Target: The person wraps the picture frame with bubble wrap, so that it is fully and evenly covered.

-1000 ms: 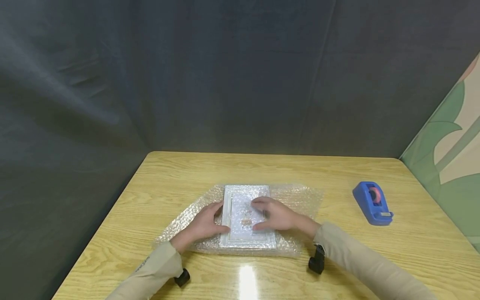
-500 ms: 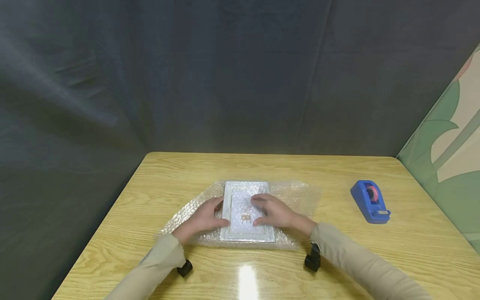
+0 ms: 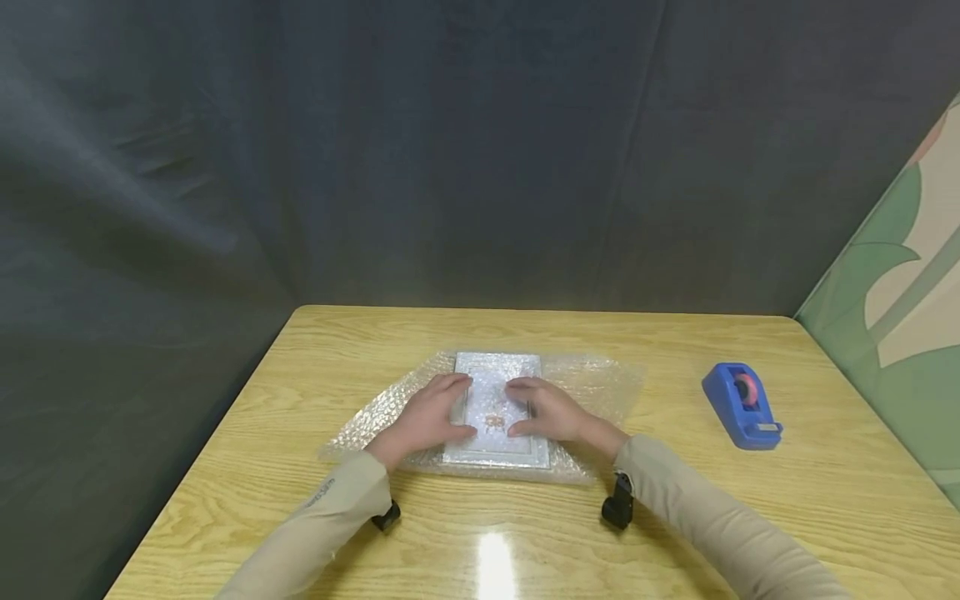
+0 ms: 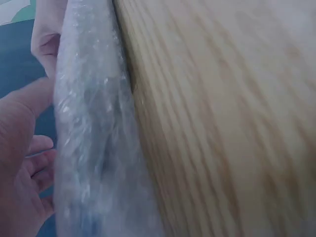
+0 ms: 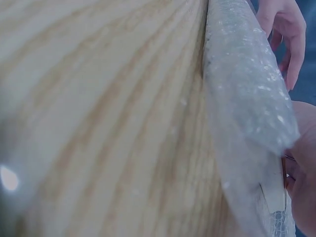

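Note:
A white rectangular picture frame (image 3: 495, 457) lies on the table, with bubble wrap (image 3: 600, 385) around and apparently over it. My left hand (image 3: 426, 414) rests on its left side, thumb and fingers spread over the border. From the right, my right hand (image 3: 557, 412) touches its face with thumb and fingers apart. In the left wrist view the wrap's near edge (image 4: 94, 128) runs beside the left hand (image 4: 19, 148). The right wrist view has the right hand (image 5: 306, 163) by the folded wrap (image 5: 247, 74), with a corner of the frame showing below. Some fingertips are hidden.
A blue tape dispenser (image 3: 742, 408) with a pink roll stands at the right on the wooden table (image 3: 300, 383). Dark cloth (image 3: 480, 150) hangs behind and to the left. A leaf-patterned cloth (image 3: 915, 317) is at the right.
The picture frame and bubble wrap have slid a little away from me, along with both hands. My left hand has shifted right, further over the frame.

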The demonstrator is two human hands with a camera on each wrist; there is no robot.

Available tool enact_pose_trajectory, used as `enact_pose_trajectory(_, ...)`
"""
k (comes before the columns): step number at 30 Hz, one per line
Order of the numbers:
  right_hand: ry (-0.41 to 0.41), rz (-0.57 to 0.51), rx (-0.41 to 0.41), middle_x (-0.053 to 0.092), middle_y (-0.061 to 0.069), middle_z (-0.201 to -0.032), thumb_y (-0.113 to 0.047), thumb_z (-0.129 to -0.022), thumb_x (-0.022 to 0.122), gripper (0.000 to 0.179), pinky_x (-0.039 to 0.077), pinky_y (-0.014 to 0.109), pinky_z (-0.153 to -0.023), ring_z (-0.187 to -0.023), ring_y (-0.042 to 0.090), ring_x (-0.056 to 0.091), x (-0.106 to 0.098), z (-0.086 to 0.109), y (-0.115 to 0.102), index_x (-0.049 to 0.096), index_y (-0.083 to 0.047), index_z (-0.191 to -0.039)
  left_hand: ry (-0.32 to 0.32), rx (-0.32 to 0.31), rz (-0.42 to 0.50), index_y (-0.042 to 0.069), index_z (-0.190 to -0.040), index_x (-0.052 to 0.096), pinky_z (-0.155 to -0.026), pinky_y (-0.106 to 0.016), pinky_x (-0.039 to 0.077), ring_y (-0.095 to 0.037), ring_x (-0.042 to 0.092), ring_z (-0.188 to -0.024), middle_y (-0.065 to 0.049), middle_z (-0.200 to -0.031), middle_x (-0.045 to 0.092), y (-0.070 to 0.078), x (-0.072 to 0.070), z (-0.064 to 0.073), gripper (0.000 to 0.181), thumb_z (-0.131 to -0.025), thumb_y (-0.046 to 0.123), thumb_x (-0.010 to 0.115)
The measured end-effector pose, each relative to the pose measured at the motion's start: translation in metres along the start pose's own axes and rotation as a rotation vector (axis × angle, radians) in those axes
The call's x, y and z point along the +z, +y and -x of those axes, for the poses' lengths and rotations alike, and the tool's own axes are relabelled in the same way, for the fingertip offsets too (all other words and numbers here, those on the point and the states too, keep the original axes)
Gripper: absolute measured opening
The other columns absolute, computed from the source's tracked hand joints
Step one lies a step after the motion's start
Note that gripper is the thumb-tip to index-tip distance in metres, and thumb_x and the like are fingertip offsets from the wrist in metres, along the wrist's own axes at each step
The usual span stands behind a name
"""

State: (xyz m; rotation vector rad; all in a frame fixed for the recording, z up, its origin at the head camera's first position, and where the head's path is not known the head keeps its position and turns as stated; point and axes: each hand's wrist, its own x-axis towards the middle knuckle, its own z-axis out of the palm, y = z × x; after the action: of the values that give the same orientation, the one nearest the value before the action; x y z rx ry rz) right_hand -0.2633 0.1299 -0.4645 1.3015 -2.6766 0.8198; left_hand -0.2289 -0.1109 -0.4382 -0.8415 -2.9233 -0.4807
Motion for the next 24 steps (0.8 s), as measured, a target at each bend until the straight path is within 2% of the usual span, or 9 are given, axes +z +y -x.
enact_pose_trajectory(3,-0.005,-0.004,0.004,0.049,0.022,-0.127,-0.034,-0.071,0.074,0.070,0.035,0.045,-0.101,-0.118,0.034,0.046,0.000,0.000,0.000,0.051,0.007,-0.123,-0.046,0.024,-0.014,0.002,-0.134,0.041,-0.103,-0.044,0.033,-0.026,0.034,-0.128,-0.011,-0.140,0.038,0.002,0.003,-0.005,0.081,-0.074,0.048,0.069)
enact_pose_trajectory(7,-0.006,-0.020,0.013,0.049,0.022,-0.128,-0.033,-0.072,0.074,0.070,0.035,0.045,-0.101,-0.118,0.034,0.045,0.001,0.001,0.000,0.050,0.008,-0.124,-0.081,0.040,0.001,0.003,-0.134,0.042,-0.107,-0.042,0.026,-0.025,0.032,-0.130,-0.010,-0.141,0.037,0.002,0.010,-0.011,0.075,-0.077,0.047,0.066)
enact_pose_trajectory(11,-0.005,-0.036,0.033,0.047,0.023,-0.129,-0.031,-0.072,0.074,0.070,0.035,0.045,-0.101,-0.118,0.034,0.045,0.002,0.001,-0.001,0.048,0.008,-0.125,-0.102,0.052,0.010,0.004,-0.132,0.044,-0.107,-0.041,0.028,-0.025,0.035,-0.128,-0.009,-0.139,0.040,0.001,0.014,-0.015,0.070,-0.079,0.044,0.065)
enact_pose_trajectory(16,0.017,-0.039,0.016,0.048,0.023,-0.128,-0.032,-0.073,0.073,0.073,0.038,0.046,-0.099,-0.115,0.034,0.047,0.001,0.002,-0.002,0.045,0.009,-0.127,-0.125,0.060,-0.011,0.004,-0.131,0.045,-0.106,-0.042,0.030,-0.026,0.038,-0.126,-0.011,-0.137,0.042,0.002,0.015,-0.018,0.068,-0.080,0.044,0.063)
enact_pose_trajectory(21,0.054,-0.083,0.030,0.046,0.024,-0.129,-0.030,-0.075,0.072,0.072,0.033,0.050,-0.101,-0.119,0.037,0.043,-0.011,0.007,0.001,0.044,0.009,-0.128,-0.144,0.052,-0.025,0.004,-0.131,0.046,-0.106,-0.039,0.029,-0.025,0.038,-0.126,-0.010,-0.138,0.042,0.002,0.016,-0.019,0.067,-0.080,0.045,0.063)
enact_pose_trajectory(24,0.085,-0.114,0.081,0.045,0.024,-0.131,-0.027,-0.076,0.072,0.069,0.030,0.052,-0.102,-0.121,0.038,0.040,-0.025,0.014,0.006,0.044,0.008,-0.128,-0.144,0.048,-0.023,0.004,-0.130,0.047,-0.107,-0.039,0.029,-0.025,0.038,-0.127,-0.010,-0.138,0.042,0.002,0.016,-0.019,0.066,-0.080,0.044,0.064)
